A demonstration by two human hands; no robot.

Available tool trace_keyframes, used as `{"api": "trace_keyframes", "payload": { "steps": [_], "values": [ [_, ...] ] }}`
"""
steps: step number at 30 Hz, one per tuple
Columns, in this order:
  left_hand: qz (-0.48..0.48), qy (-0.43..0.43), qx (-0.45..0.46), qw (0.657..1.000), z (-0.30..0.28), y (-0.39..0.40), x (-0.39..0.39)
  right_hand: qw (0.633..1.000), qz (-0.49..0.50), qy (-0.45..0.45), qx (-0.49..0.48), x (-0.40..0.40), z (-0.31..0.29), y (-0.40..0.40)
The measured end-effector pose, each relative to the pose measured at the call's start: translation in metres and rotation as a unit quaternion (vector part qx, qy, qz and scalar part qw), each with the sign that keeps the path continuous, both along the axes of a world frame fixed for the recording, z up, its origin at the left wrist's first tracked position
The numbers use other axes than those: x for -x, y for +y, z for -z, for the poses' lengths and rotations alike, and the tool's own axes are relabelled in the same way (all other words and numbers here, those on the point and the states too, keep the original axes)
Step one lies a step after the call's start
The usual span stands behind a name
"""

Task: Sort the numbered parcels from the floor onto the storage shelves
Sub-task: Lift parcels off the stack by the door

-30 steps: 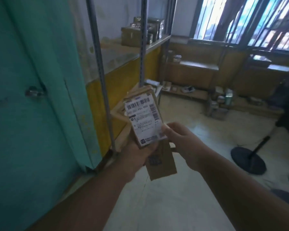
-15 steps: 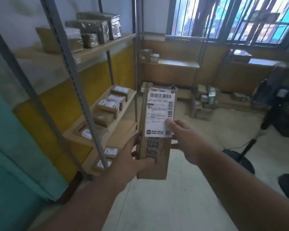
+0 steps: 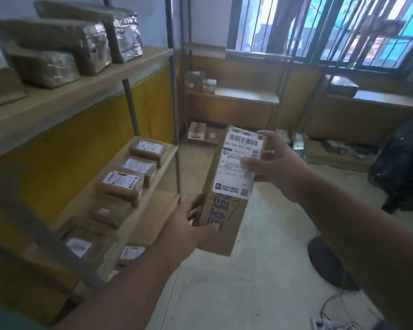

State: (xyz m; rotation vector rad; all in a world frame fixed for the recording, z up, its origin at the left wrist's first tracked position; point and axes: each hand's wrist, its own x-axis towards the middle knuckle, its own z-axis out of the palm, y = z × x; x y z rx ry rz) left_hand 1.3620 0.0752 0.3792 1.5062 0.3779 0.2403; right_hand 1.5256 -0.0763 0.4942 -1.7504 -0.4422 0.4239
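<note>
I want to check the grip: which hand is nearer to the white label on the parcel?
Right. The right hand holds the parcel at its top, thumb lying on the white label. The left hand grips the lower end, below the label.

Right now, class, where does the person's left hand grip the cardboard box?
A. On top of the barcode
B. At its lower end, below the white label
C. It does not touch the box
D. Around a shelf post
B: the left hand wraps the lower end of the cardboard box, below the white label, while the right hand holds the upper part.
</note>
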Motion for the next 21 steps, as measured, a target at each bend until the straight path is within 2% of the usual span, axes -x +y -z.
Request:
{"api": "trace_keyframes", "payload": {
  "steps": [4, 10, 15, 21],
  "values": [
    [0.005, -0.006, -0.008, 1.000, -0.003, 0.012, -0.082, 0.999, 0.046, -0.026, 0.001, -0.067, -0.019, 0.002],
    [-0.038, -0.011, -0.024, 0.999, 0.005, 0.021, -0.190, 0.995, 0.077, -0.057, 0.002, -0.164, -0.011, 0.010],
    [-0.144, -0.015, -0.009, 0.989, 0.014, 0.029, -0.265, 0.998, 0.027, -0.044, -0.022, -0.254, 0.000, 0.036],
    [-0.239, -0.007, -0.021, 0.971, 0.006, 0.051, -0.311, 0.996, -0.069, 0.028, -0.045, -0.343, 0.010, 0.098]
  ]
}}
